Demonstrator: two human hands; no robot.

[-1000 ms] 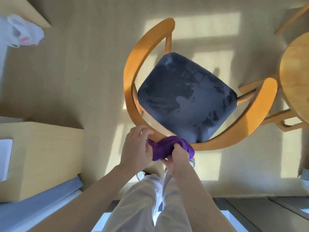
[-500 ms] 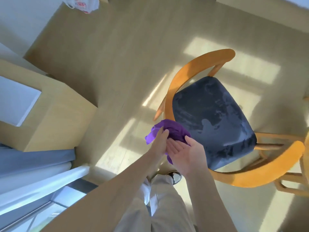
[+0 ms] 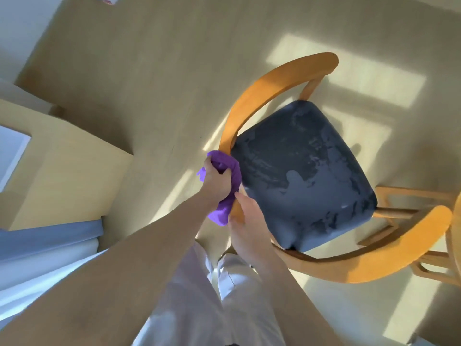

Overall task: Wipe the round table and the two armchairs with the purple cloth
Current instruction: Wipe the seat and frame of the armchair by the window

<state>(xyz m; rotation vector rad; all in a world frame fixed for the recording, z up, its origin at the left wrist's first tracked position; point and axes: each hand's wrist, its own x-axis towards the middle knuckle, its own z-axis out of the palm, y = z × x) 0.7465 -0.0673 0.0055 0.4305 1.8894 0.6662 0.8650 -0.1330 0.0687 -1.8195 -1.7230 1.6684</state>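
An armchair with a curved orange wooden rail (image 3: 262, 88) and a dark blue seat cushion (image 3: 304, 171) stands below me. My left hand (image 3: 215, 182) grips the purple cloth (image 3: 225, 166), wrapped around the left part of the rail. My right hand (image 3: 245, 221) holds the same rail just behind the cloth, thumb on top and fingers under it. A sliver of the round wooden table (image 3: 457, 236) shows at the right edge. The second armchair is out of view.
A light wooden cabinet (image 3: 64, 171) stands at the left, with a blue and white bed edge (image 3: 47, 236) below it. Pale wood floor (image 3: 149, 71) with sun patches surrounds the chair. My legs in white trousers (image 3: 212, 295) are close behind the chair.
The cloth moved from both hands at the rail's back to my left hand alone, now wrapped on the rail's left part. My right hand shifted onto the bare rail. The view swung left.
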